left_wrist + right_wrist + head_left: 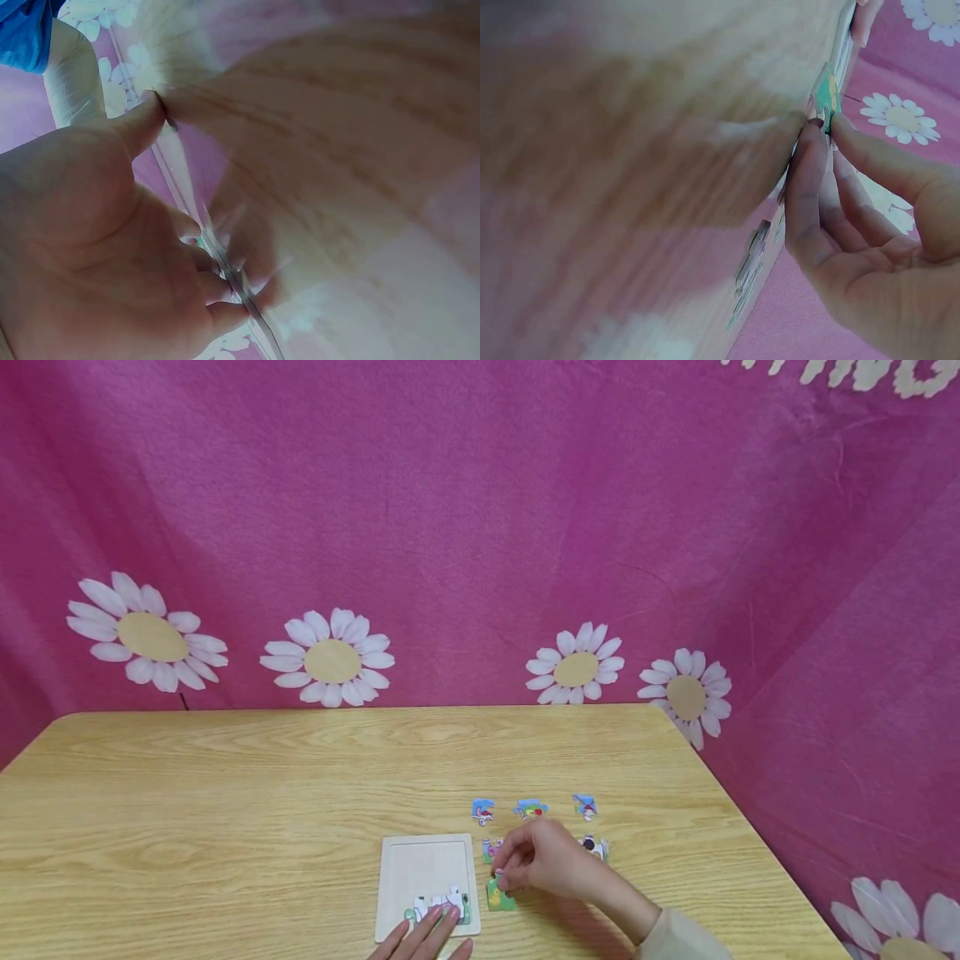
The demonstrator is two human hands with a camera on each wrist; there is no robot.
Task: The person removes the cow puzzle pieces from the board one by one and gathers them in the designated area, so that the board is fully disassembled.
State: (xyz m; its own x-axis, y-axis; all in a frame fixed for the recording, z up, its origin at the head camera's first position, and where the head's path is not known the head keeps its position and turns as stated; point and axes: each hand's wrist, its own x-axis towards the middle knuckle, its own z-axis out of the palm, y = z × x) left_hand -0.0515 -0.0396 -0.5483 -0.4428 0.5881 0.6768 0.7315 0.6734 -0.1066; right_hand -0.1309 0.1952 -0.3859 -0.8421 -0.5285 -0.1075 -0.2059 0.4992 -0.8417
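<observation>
A shallow wooden puzzle tray (pixel 381 885) lies near the table's front edge. Joined puzzle pieces (pixel 453 900) fill part of its lower right. My left hand (pixel 423 937) rests its extended fingers over them, covering some; the left wrist view shows its palm with the fingers reaching to the tray's edge. Just right of the tray, my right hand (pixel 542 860) pinches a green puzzle piece (pixel 498 897) with a yellow figure on it, by its upper edge. In the right wrist view this green piece (pixel 826 94) tilts up from the tabletop between thumb and index finger.
Blue-topped loose pieces lie in a row behind the right hand: one at left (pixel 483 811), one in the middle (pixel 531 808), one at right (pixel 585 806). Nearer are a pink-and-green piece (pixel 490 850) and a white-and-black piece (pixel 596 847). A pink flowered cloth (pixel 465 527) hangs behind the table (pixel 225 818).
</observation>
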